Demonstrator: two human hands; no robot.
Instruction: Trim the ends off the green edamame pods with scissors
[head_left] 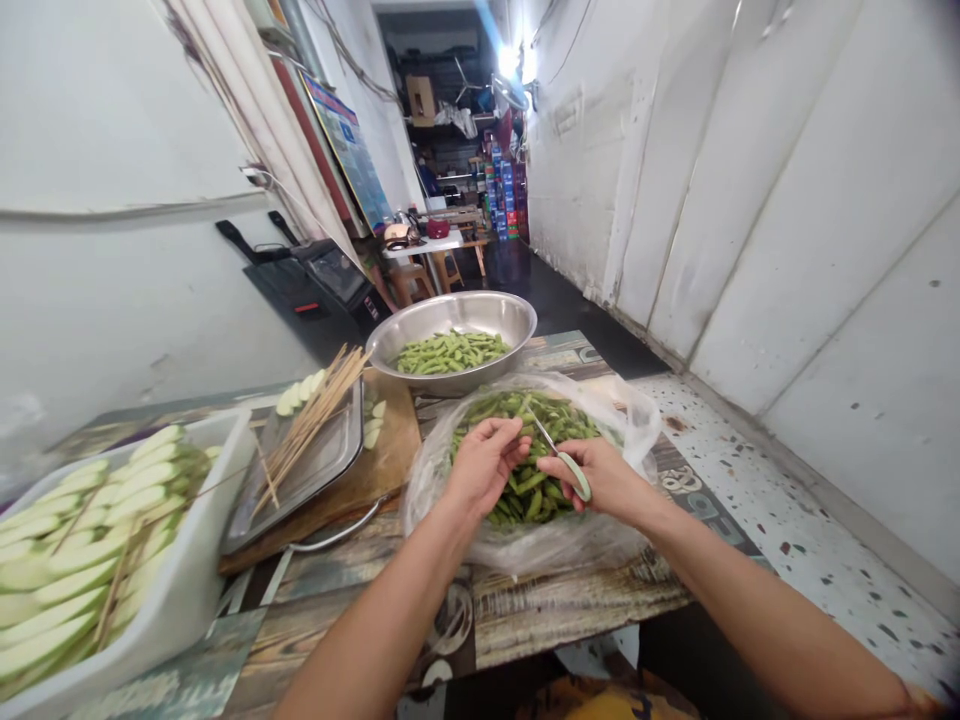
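Note:
My right hand (604, 478) is closed around scissors (577, 478) with a pale green handle. Their blades point up and left over a clear plastic bag (639, 412) that lies spread around a heap of green soybean pods (531, 502). To the left of the blades, my left hand (484, 465) hovers above the same heap with thumb and fingertips pinched. What sits between those fingertips, if anything, is too small to make out. Behind the bag, a steel basin (517, 312) holds more green pods (450, 350).
At left stands a white tub (206, 530) of skewered pale green slices (97, 540). A metal tray (337, 455) with bamboo skewers (315, 415) rests on a wooden board (401, 425). A white wall (750, 200) runs along the right.

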